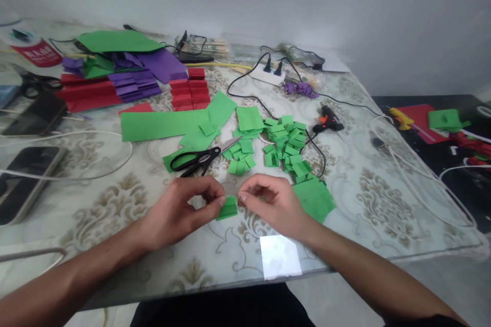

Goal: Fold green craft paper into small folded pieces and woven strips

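My left hand [180,209] and my right hand [270,203] meet just above the table near its front edge. Between them sits a small folded green paper piece [227,208]. The left fingers pinch its left edge. The right fingertips are curled and pressed against its right edge. Just behind the hands lie black-handled scissors [199,159], shut, on green paper. A heap of small folded green pieces [286,145] spreads behind the right hand, and a green square sheet [314,198] lies right beside it.
Green strips [164,125], red folded stacks [190,89] and purple paper [134,82] fill the back left. A glue gun [326,121], power strip [267,74] and cables cross the right. Phones [23,179] lie at the left edge. A white note [280,256] lies near the front.
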Action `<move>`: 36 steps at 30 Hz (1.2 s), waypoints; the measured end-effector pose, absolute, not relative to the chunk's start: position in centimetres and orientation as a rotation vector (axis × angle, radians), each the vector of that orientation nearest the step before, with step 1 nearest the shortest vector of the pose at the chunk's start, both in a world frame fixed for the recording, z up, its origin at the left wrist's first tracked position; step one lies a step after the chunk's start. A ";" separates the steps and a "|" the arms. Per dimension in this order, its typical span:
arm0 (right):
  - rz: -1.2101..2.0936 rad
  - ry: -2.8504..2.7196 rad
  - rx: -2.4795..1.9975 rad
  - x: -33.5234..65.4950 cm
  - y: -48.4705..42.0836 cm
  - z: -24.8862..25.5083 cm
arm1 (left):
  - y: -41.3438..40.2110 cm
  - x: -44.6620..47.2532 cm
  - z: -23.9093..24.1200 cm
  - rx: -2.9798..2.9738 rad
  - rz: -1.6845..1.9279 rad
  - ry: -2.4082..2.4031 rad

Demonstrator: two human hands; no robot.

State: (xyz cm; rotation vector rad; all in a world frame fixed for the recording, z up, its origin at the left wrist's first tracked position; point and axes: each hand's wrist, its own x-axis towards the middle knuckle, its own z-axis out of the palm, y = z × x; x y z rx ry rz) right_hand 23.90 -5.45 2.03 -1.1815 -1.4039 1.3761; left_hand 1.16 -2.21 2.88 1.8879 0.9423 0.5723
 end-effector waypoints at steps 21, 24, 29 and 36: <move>1.480 -1.316 -1.207 23.4 -5.4 1.6 | -1.2 0.7 3.0 1.886 0.466 0.968; 1.485 -1.329 -1.211 23.4 -5.4 1.6 | -1.2 0.8 2.9 1.889 0.470 0.959; 1.485 -1.363 -1.107 23.7 -5.5 1.8 | -1.3 0.9 2.7 1.865 0.504 0.945; 1.152 -1.735 -0.974 24.2 -5.4 1.6 | -1.4 0.7 2.3 1.715 0.523 0.961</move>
